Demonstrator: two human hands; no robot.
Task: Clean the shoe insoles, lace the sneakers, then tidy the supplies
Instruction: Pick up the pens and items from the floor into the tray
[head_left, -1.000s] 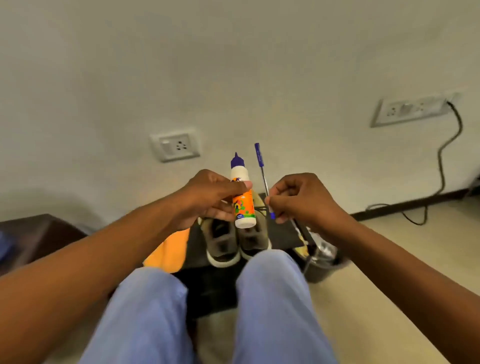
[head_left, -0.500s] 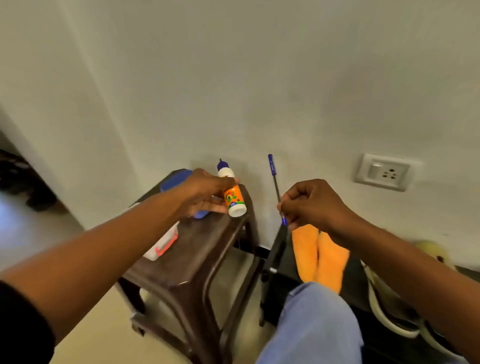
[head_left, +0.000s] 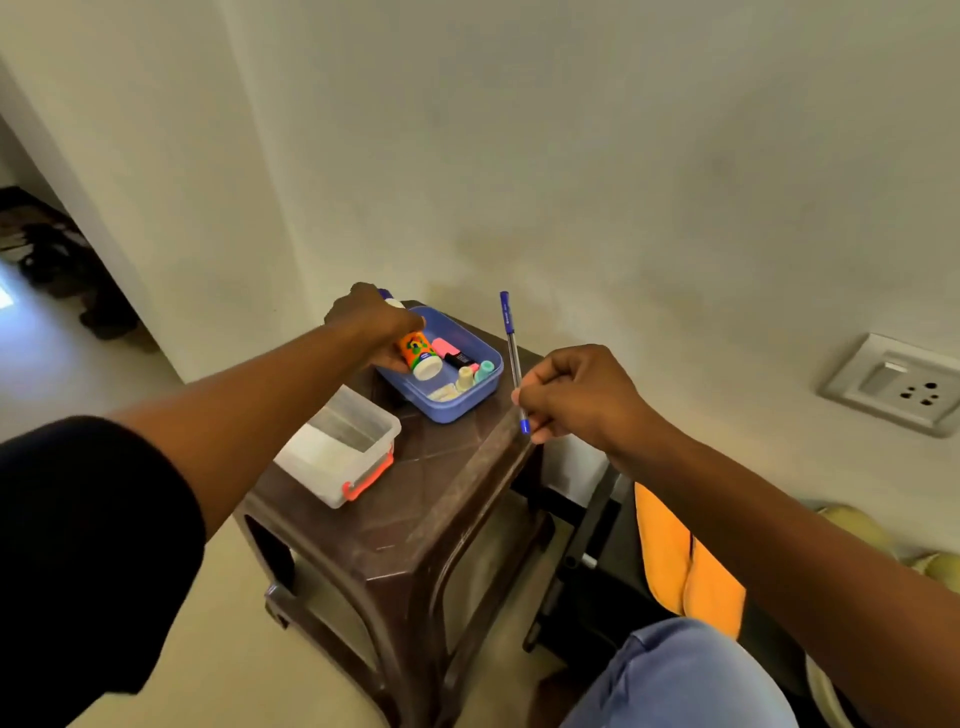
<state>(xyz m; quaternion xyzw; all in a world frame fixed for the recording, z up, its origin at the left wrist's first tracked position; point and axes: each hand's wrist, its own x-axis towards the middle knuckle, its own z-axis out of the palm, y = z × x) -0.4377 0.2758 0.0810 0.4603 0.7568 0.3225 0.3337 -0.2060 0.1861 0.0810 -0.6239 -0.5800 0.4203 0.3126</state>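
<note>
Currently we hold the glue bottle (head_left: 417, 354) in the left hand (head_left: 371, 322) over the blue tray (head_left: 464, 410) at the surface's far edge; the right hand (head_left: 576, 397) pinches the upright pen (head_left: 511, 349) just beside the tray.

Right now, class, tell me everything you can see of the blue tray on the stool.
The blue tray is a shallow, rounded-corner rectangle, seemingly plastic, open-topped with no lid on it. It sits level at the far end of the brown stool, beyond a clear box. Inside lie a pink item, a black one and two pastel caps. The left hand holds an orange-labelled bottle low over or in it.
</note>
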